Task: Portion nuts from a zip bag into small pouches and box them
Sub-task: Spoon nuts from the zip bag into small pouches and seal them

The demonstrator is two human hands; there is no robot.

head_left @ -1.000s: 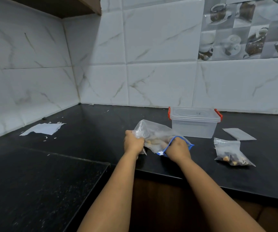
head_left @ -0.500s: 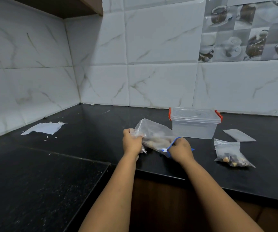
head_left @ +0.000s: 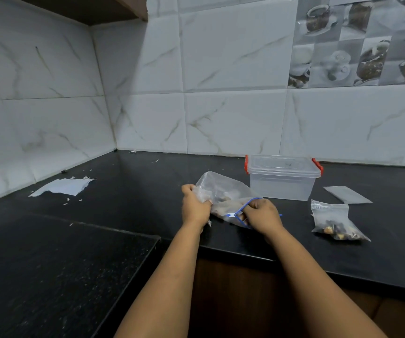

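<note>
From the head camera, both forearms reach forward over the near edge of a black stone surface (head_left: 147,191) set in a tiled corner. The left hand (head_left: 195,208) has its fingers curled tight around a bunched fold of a clear zip bag (head_left: 223,191), gripping the plastic at the bag's left side. The right hand (head_left: 263,215) holds the bag's mouth, its fingers bent around the blue zip strip (head_left: 248,205), which arcs up over the knuckles; whether the mouth is open or sealed cannot be told. The bag lies on the surface between the two hands, its far end puffed up toward the wall, with brownish nuts (head_left: 223,198) dimly showing through the plastic.

Just behind the bag and to its right stands a clear plastic box (head_left: 282,186) with its lid (head_left: 282,164) on and red clasps at both ends. Right of the right hand, apart from it, lies a small clear pouch (head_left: 334,220) with dark and tan nuts gathered at its near end. Behind that pouch, near the box's right side, a flat empty pouch (head_left: 346,194) lies on the surface.

Far to the left, near the side wall, a torn piece of white paper (head_left: 63,187) lies flat with small white scraps scattered around it. A lower black slab (head_left: 50,276) fills the near left corner. On the back wall, upper right, tiles (head_left: 362,42) printed with cups and bowls sit among the marbled white ones.
</note>
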